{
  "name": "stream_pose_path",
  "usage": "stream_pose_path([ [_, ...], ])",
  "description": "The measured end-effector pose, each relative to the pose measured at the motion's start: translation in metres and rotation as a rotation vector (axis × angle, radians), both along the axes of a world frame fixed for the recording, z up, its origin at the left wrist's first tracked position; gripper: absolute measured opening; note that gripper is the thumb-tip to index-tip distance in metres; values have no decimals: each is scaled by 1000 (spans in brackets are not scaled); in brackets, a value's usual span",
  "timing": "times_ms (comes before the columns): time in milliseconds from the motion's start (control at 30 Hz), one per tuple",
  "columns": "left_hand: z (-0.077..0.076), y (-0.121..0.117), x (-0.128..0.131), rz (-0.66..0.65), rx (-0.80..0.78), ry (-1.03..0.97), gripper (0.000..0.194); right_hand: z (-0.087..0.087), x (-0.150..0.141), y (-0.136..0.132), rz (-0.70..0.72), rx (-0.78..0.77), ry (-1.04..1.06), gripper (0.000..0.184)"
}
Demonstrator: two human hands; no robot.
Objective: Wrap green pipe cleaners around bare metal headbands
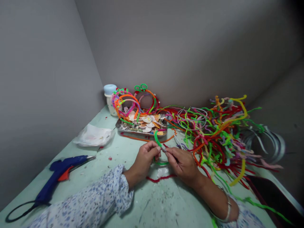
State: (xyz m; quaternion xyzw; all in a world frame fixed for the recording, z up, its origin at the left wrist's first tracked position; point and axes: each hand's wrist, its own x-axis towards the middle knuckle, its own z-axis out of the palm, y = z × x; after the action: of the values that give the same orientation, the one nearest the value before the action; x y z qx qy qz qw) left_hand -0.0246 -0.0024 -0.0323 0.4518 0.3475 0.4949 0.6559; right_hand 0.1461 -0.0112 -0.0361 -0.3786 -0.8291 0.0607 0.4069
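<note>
My left hand (147,156) pinches a thin band wound with green pipe cleaner (157,139) over the middle of the table. The green end curves up and away above my fingers. Close beside it, my right hand (182,163) grips the grey, uncovered part of the same band (163,148) between thumb and fingers. More green fuzzy strand shows just under my hands. On the table below them lies a dark red pipe cleaner (161,179). Just beyond stands a metal tray (142,131) filled with shells and small pieces.
Finished colourful headbands (128,98) rest on the tray, beside a blue-lidded jar (110,99). A tangled heap of pipe cleaners (220,136) covers the right side, near bare grey headbands (273,144) and a dark flat device (273,198). A blue glue gun (59,177) and white plastic bag (93,136) lie left.
</note>
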Motion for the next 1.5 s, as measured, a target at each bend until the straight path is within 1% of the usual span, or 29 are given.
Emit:
stream_pose_path([
  [167, 0, 0, 0, 9, 1, 23, 16, -1, 1, 1, -26, 71, -54, 15],
  [267, 1, 0, 0, 13, -9, 41, 17, 0, 3, 1, -33, 92, -103, 17],
  [433, 3, 0, 0, 33, -33, 74, 18, 2, 3, 2, -62, 170, -193, 20],
  [567, 0, 1, 0, 58, -38, 112, 18, 3, 2, 2, -109, 197, -277, 21],
  [700, -4, 2, 0, 82, -20, 139, 19, 2, 2, 4, -109, 223, -315, 21],
  [800, -3, 2, 0, 87, -1, 157, 20, 1, 3, 4, -115, 248, -330, 21],
  [933, 2, 1, 1, 123, 49, 241, 30, 2, 2, 4, -133, 256, -375, 22],
  [1067, 4, 2, 2, 156, 26, 300, 34, 3, 1, 4, -141, 264, -413, 22],
  [1267, 4, 4, 3, 182, -20, 312, 34, 3, -1, 2, -155, 280, -462, 20],
  [1500, 2, 5, 3, 212, -7, 363, 28, 3, -5, -1, -191, 298, -522, 18],
])
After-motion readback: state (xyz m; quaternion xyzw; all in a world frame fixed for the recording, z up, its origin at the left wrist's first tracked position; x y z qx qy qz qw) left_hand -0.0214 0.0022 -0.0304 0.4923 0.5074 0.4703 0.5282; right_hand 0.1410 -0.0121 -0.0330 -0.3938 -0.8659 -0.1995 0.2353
